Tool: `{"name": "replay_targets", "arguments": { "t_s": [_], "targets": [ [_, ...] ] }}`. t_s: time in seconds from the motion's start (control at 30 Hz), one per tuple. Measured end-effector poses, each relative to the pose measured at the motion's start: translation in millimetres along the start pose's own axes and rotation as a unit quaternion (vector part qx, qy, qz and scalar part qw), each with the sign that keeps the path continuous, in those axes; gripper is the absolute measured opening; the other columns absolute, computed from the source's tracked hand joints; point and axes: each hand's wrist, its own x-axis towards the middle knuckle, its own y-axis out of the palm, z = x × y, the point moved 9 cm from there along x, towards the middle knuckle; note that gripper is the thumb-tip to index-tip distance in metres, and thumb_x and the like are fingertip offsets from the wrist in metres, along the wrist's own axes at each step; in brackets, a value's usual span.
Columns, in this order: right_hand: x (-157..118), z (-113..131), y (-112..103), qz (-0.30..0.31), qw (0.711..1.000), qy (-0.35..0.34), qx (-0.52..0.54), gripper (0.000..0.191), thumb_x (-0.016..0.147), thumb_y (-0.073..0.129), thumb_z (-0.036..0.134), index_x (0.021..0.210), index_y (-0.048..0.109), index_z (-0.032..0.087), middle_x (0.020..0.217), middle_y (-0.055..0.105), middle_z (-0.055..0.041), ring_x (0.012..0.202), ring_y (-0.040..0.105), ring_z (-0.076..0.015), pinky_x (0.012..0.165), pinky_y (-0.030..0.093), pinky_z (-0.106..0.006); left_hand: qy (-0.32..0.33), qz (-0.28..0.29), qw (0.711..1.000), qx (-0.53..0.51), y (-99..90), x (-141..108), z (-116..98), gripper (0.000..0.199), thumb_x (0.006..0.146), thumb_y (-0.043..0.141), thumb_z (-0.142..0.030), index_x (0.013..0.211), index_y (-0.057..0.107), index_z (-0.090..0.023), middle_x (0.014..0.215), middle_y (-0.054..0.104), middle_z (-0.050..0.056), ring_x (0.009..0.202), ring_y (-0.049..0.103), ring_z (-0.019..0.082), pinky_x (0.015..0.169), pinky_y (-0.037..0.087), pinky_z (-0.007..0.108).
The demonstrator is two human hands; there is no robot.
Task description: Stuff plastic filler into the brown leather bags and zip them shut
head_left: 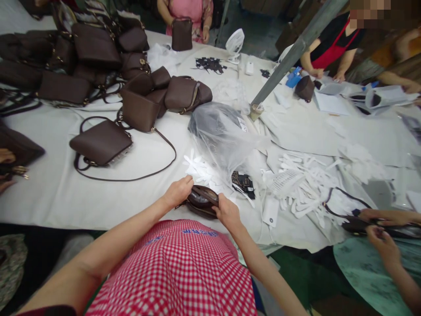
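A small dark brown handbag (pixel 201 211) is held at the table's near edge, its mouth spread so that a shiny, plastic-like lining or filling shows inside. My left hand (pixel 180 191) grips its left end, fingers closed. At the other end my right hand (pixel 228 211) is closed on the rim. Just beyond lie white paper-like strips (pixel 199 169) and a stack of black tags (pixel 243 183) with gold print. Over these rests a clear plastic bag (pixel 220 131) with something dark inside. A brown handbag with a long strap (pixel 101 142) lies to the left.
Brown handbags (pixel 95 46) are heaped at the back left. A metal pole (pixel 292 57) rises from the table (pixel 138 197). White strips (pixel 299 184) and a small white fan (pixel 286 180) lie right. Co-workers' hands (pixel 384 228) handle a dark bag at the right; others stand across.
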Motion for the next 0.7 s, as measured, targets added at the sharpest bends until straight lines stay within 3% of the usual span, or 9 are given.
{"name": "replay_targets", "arguments": {
  "t_s": [0.1,0.17,0.3,0.4,0.57,0.7],
  "targets": [
    [0.2,3.1,3.7,-0.002,0.998,-0.005,0.055,0.028,0.082,0.064,0.025,0.104,0.049,0.017,0.090,0.066,-0.0100,0.084,0.064,-0.0261,0.069,0.044,-0.032,-0.040,-0.030,0.998,-0.039,-10.3,-0.4,6.5,0.020,0.086,0.038,-0.006,0.095,0.051,-0.018,0.106,0.056,0.006,0.089,0.058,0.015,0.078,0.052,0.026],
    [-2.5,10.1,6.3,-0.006,0.989,-0.063,0.135,0.042,0.079,0.067,0.023,0.116,0.047,0.017,0.096,0.065,-0.0093,0.091,0.063,-0.0262,0.075,0.046,-0.034,-0.066,-0.039,0.996,-0.055,-15.9,-2.6,8.7,0.021,0.085,0.040,-0.006,0.096,0.051,-0.019,0.102,0.057,0.005,0.090,0.057,0.016,0.078,0.051,0.028],
    [-14.8,19.2,7.9,-0.013,0.933,-0.189,0.307,0.076,0.072,0.072,0.023,0.137,0.032,0.021,0.121,0.058,-0.0100,0.110,0.057,-0.0259,0.092,0.045,-0.039,-0.125,-0.058,0.990,0.017,-25.9,-12.7,13.9,0.016,0.085,0.043,-0.010,0.093,0.054,-0.019,0.097,0.057,0.007,0.089,0.054,0.021,0.072,0.048,0.032],
    [-18.2,11.6,9.8,-0.034,0.919,-0.186,0.347,0.061,0.074,0.071,0.027,0.127,0.042,0.020,0.118,0.057,-0.0108,0.110,0.056,-0.0264,0.088,0.048,-0.040,-0.106,-0.092,0.988,0.060,-30.9,-23.6,-1.1,0.013,0.089,0.042,-0.017,0.087,0.055,-0.017,0.088,0.056,0.007,0.081,0.053,0.021,0.068,0.046,0.032],
    [-18.0,8.8,7.0,-0.075,0.916,-0.178,0.352,0.031,0.078,0.065,0.028,0.103,0.050,0.018,0.097,0.058,-0.0063,0.088,0.059,-0.0217,0.078,0.049,-0.035,0.111,-0.042,0.993,0.025,-8.6,-36.2,-70.4,0.020,0.095,0.041,-0.023,0.083,0.056,-0.017,0.079,0.056,0.004,0.073,0.053,0.017,0.065,0.043,0.028],
    [-16.3,14.8,3.9,-0.093,0.912,-0.196,0.347,0.024,0.077,0.060,0.023,0.099,0.051,0.019,0.091,0.058,-0.0041,0.085,0.057,-0.0207,0.077,0.047,-0.033,0.097,-0.026,0.993,0.059,5.4,-30.2,-83.3,0.026,0.089,0.056,-0.039,0.094,0.058,-0.014,0.090,0.061,0.010,0.083,0.056,0.024,0.066,0.046,0.035]
  ]
}}
